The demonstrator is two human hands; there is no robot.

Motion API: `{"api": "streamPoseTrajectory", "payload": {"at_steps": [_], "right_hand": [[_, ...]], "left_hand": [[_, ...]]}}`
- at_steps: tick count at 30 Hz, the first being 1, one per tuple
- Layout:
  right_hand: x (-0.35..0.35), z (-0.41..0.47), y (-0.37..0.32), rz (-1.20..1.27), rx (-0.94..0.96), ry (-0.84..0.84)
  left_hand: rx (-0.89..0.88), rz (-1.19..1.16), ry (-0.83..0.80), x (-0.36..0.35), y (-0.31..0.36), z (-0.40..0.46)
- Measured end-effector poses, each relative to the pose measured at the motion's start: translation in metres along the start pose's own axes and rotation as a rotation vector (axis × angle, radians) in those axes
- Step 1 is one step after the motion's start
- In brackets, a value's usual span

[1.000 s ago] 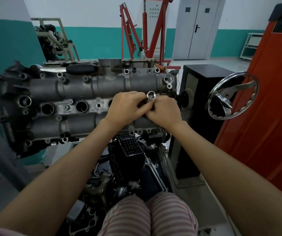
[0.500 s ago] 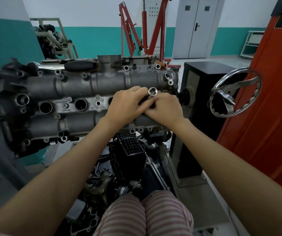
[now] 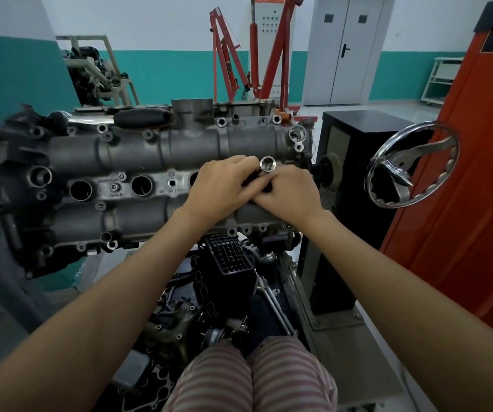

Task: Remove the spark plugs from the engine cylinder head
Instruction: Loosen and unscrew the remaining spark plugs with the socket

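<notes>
We grip a black-handled socket wrench (image 3: 267, 166) with both hands, left (image 3: 220, 185) and right (image 3: 289, 194), pressed together over the cylinder head (image 3: 138, 156). Its stamped lettering stays unreadable.

The engine (image 3: 150, 171) sits left of centre, the hand wheel (image 3: 411, 168) to its right, a hoist (image 3: 239, 60) far behind, and loose parts (image 3: 227, 295) near, below it.

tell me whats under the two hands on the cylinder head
A shiny socket pokes up between the left hand and right hand, with a dark tool part below it. The cylinder head well beneath is covered.
</notes>
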State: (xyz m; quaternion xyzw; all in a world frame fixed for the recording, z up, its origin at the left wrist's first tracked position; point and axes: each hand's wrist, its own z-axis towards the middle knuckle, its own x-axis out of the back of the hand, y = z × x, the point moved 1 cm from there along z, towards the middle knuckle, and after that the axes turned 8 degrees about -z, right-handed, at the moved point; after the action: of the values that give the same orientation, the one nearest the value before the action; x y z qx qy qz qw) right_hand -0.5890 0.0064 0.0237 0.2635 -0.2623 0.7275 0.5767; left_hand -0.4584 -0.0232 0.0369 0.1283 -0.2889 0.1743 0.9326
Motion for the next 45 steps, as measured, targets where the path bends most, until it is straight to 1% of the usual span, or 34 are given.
{"api": "streamPoseTrajectory", "payload": {"at_steps": [4,8,10,13,16,19,21,23,25,27,29,33,34,37,39,42,45], "right_hand": [[0.0010,-0.0014,0.0003,0.034,0.013,0.027],[-0.0016,0.0017,0.0026,-0.013,0.004,-0.080],[-0.0029,0.0029,0.0036,0.007,-0.014,-0.098],[-0.0038,0.0018,0.0033,-0.022,-0.012,-0.071],[-0.0008,-0.0009,0.0014,0.033,-0.013,0.002],[0.0031,-0.0026,-0.0006,0.060,0.026,0.055],[0.0035,-0.0018,-0.0008,0.027,0.044,0.006],[0.0010,0.0000,0.0004,-0.001,0.023,-0.067],[-0.0005,0.0007,0.0020,0.029,0.001,-0.069],[-0.0005,0.0009,0.0016,0.009,0.003,-0.063],[-0.0005,0.0002,0.0015,-0.013,0.013,-0.025],[0.0021,-0.0020,-0.0034,0.012,0.040,0.108],[0.0022,-0.0020,-0.0037,0.007,0.042,0.097],[-0.0012,-0.0008,-0.0005,-0.023,0.022,-0.007],[-0.0025,-0.0003,0.0014,-0.010,0.012,-0.035],[-0.0030,0.0002,0.0022,-0.065,0.006,-0.043],[-0.0010,-0.0007,-0.0009,-0.031,0.022,0.035]], "left_hand": [[0.003,-0.024,-0.023,0.0010,-0.0006,0.0001],[-0.010,-0.040,0.004,0.0009,0.0044,-0.0003],[-0.004,-0.020,0.005,0.0003,0.0059,0.0000],[-0.011,-0.010,0.009,-0.0001,0.0021,-0.0008],[-0.005,-0.021,0.018,0.0011,-0.0021,-0.0007],[-0.013,-0.009,0.001,0.0015,-0.0001,-0.0013],[-0.016,-0.029,0.001,0.0019,0.0026,-0.0014],[0.005,-0.066,0.006,0.0020,0.0045,-0.0008],[0.029,-0.078,0.008,0.0013,0.0045,-0.0003],[0.030,-0.058,-0.001,0.0002,0.0029,-0.0010],[0.039,-0.041,-0.024,-0.0002,0.0008,-0.0013],[0.028,-0.057,-0.053,0.0009,-0.0018,-0.0004],[0.021,-0.069,-0.048,0.0015,-0.0014,-0.0003],[0.014,-0.107,-0.021,0.0039,0.0019,-0.0001],[0.026,-0.119,-0.027,0.0037,0.0037,-0.0003],[0.041,-0.085,-0.037,0.0011,0.0039,-0.0001],[0.037,-0.054,-0.022,-0.0006,0.0005,-0.0005]]}}
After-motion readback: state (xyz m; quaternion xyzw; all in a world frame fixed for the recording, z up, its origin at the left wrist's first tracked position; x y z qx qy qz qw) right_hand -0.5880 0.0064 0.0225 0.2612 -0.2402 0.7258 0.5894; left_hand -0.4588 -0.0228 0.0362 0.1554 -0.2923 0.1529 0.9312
